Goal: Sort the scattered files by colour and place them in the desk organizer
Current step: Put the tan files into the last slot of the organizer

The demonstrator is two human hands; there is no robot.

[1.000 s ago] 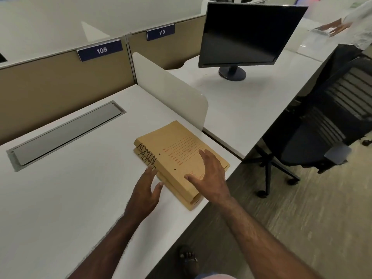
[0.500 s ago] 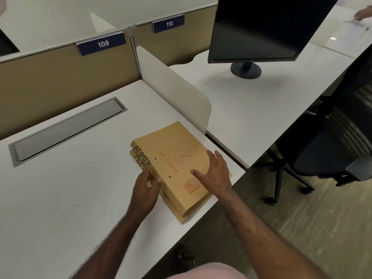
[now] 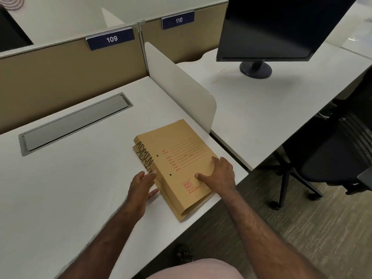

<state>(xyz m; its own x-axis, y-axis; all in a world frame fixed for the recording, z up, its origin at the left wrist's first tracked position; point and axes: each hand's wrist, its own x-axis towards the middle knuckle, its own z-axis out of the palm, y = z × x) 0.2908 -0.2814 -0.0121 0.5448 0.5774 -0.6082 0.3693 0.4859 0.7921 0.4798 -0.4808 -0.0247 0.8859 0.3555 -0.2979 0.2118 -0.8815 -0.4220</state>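
Head view: one camera, looking down over both forearms onto a white table (image 3: 60, 198)
Files: two tan files (image 3: 179, 164) stacked, the upper one set slightly off the lower; they lie at the table's right front corner, just beside the low white divider (image 3: 181, 85)
Markings: "ADMIN" handwritten in black along both spines; red printed form lines and a red stamp on the top cover
Left hand: left hand (image 3: 141, 187) lies on the table at the spine side of the stack, fingers (image 3: 150, 176) straight and released, tips touching the spine edge
Right hand: right hand (image 3: 218, 174) rests flat on the top cover near its lower right part, fingers spread and straight, grasping nothing, pressing down on the cover
Table fittings: grey cable hatch (image 3: 76, 121) set into the surface, well apart from the files
Partition: tan panel with labels 109 (image 3: 111, 39) and 110 (image 3: 178, 20)
Neighbouring desk: dark monitor (image 3: 277, 27) on a round stand
Floor side: black office chair (image 3: 332, 158) on carpet
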